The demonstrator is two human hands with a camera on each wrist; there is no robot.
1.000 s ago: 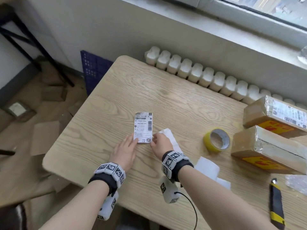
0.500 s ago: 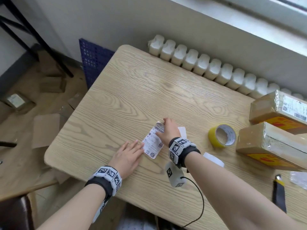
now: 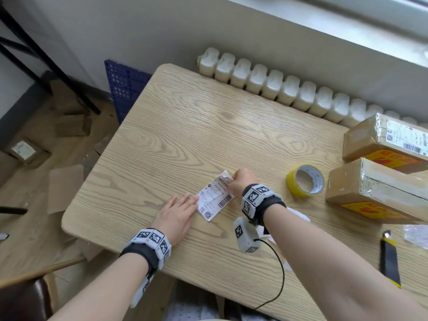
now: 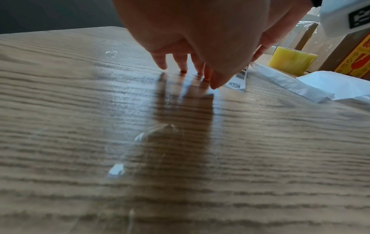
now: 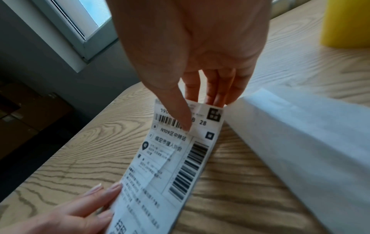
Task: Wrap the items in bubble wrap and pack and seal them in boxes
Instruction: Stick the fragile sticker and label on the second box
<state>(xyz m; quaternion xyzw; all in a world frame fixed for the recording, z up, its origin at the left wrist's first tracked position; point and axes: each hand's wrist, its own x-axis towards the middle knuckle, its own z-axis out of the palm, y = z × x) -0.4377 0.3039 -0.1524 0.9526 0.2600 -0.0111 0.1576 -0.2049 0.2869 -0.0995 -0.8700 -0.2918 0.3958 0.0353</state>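
A white shipping label point(image 3: 214, 198) with barcodes lies slanted on the wooden table point(image 3: 185, 126). My left hand point(image 3: 188, 201) lies flat on the table, its straight fingertips point(image 5: 100, 194) touching the label's near left edge. My right hand point(image 3: 232, 181) pinches the label's far end, thumb point(image 5: 180, 114) on the printed face point(image 5: 170, 158) and fingers behind it; that end is lifted slightly. Two taped brown boxes point(image 3: 384, 144) point(image 3: 370, 191) sit at the right. In the left wrist view the label point(image 4: 238, 80) shows just past my fingers.
A yellow tape roll point(image 3: 304, 180) stands between my right hand and the boxes. A black-and-yellow utility knife point(image 3: 390, 258) and a scrap of bubble wrap point(image 3: 416, 235) lie at the near right. White backing paper point(image 4: 300, 85) lies under my right forearm. A radiator point(image 3: 278, 86) runs behind the table.
My right hand went from the label's near edge to its far end and pinched it. The label turned to a slant. My left hand flattened at its near left edge.
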